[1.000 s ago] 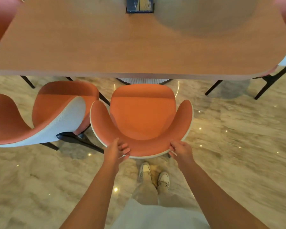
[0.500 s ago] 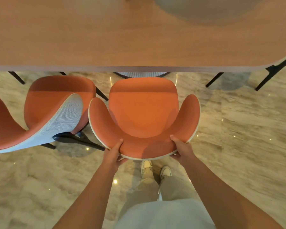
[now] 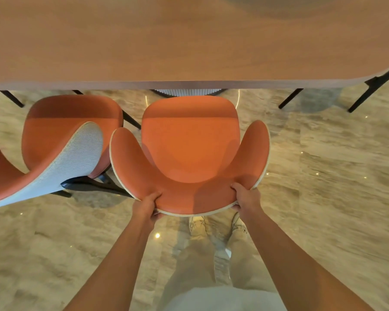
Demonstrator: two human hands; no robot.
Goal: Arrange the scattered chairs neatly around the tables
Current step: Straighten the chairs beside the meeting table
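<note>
The left hand (image 3: 147,206) and the right hand (image 3: 245,198) each clamp the curved top rim of the orange upholstered shell chair with the pale piped edge (image 3: 190,151), thumbs on the inner cushion and fingers wrapped under the back. Gripping both sides of the backrest looks meant to keep the chair square while it is steered (one hand alone would let it swivel). The chair stands on the beige marble-patterned floor (image 3: 323,198), its seat front near the edge of the long brown wooden table (image 3: 189,41) but not yet beneath it. Just beside its left arm stands a second orange chair with a grey ribbed fabric back (image 3: 72,140), angled away, so the gap there is tight and a straight push matters.
</note>
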